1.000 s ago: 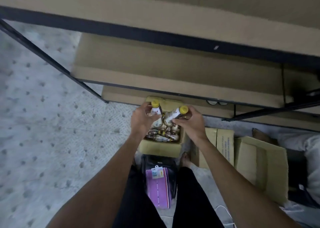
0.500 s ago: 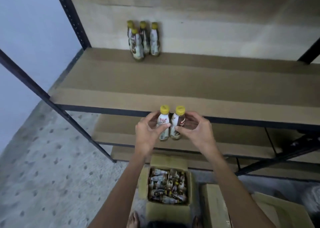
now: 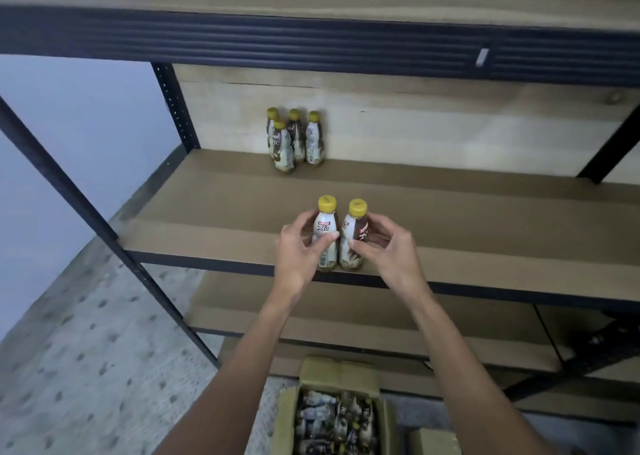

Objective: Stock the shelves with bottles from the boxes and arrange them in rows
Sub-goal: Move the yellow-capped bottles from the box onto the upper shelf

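My left hand (image 3: 299, 250) pinches the left bottle (image 3: 325, 226). My right hand (image 3: 384, 250) pinches the right bottle (image 3: 355, 233). Both stand upright, side by side, at the shelf's (image 3: 207, 226) front edge. Four more bottles (image 3: 294, 139) stand at the back.

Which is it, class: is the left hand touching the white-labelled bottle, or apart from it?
Touching. In the head view the left hand grips the white-labelled bottle: thumb across its label, fingers curled round its left side.
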